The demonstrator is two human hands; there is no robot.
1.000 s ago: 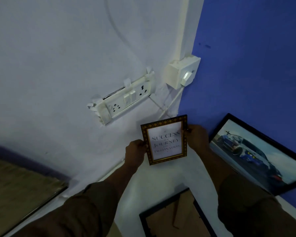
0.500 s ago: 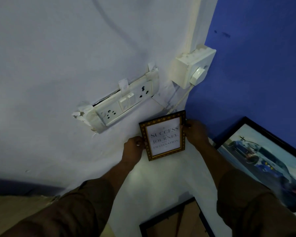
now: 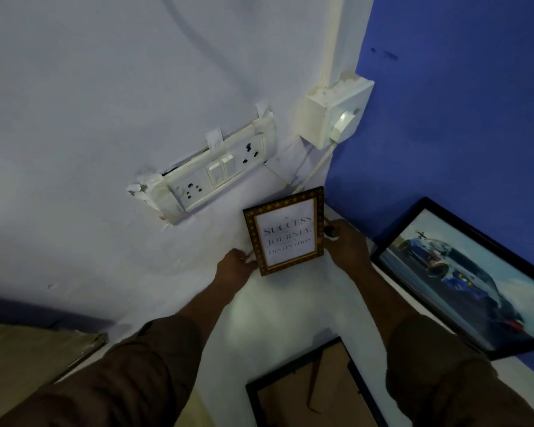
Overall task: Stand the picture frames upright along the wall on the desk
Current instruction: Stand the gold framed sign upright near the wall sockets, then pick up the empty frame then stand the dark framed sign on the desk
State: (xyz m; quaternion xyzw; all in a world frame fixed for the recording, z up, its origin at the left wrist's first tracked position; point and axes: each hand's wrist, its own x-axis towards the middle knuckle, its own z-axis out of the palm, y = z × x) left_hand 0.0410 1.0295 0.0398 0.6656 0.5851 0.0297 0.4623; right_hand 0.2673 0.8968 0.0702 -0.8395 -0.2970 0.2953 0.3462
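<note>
Small portrait picture frame with an ornate gold-and-dark patterned border and a white print reading "SUCCESS… JOURNEY… DESTINATION": upright, face toward the camera, in the corner where the pale white wall meets the blue wall. Its lower edge appears to be at the white counter; whether it bears on the surface cannot be told. Its back is near the pale wall; contact there cannot be told.

Left hand: grasping the frame at its lower left edge, fingers against the border. Right hand: grasping the frame at its right edge, a finger visible on the border about mid-height. Both arms wear dark brown sleeves.

Large landscape black-framed picture of a blue car: leaning upright against the blue wall, to the right of the small frame, apart from it.

Black-framed picture lying face down with brown backing board and stand showing: flat on the counter at the bottom of view, between the two forearms.

White switch-and-socket panel with loose, taped edges: on the pale wall, above and left of the small frame. White surface-mounted box with a plug and white cable: at the corner, above the frame; the cable runs down behind the frame's top edge.

Brown surface at lower left: identity unclear.
</note>
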